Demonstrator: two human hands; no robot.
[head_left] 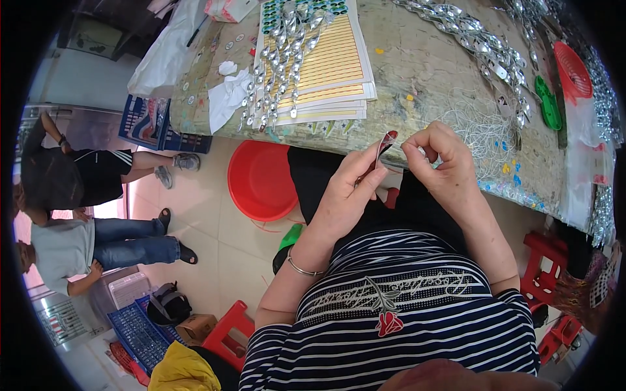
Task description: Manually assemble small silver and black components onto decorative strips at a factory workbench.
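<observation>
My left hand (343, 195) is closed on a small curved piece, shiny red and silver (389, 139), held upright between thumb and fingers just off the table's front edge. Close to its right, my right hand (446, 159) has thumb and forefinger pinched together; whatever lies between them is too small to make out. Beyond my left hand, strands of silver leaf-shaped ornaments (282, 62) lie over a stack of yellow-striped sheets (339, 57). To the right of my right hand spreads a tangle of pale thread (486, 133).
The worn table (398, 65) also bears more silver strands (482, 42), a green plastic tool (548, 104), a red basket (572, 70) and crumpled white paper (228, 98). A red basin (261, 180) stands on the floor, red stools (228, 332) nearby. Two people stand at the left.
</observation>
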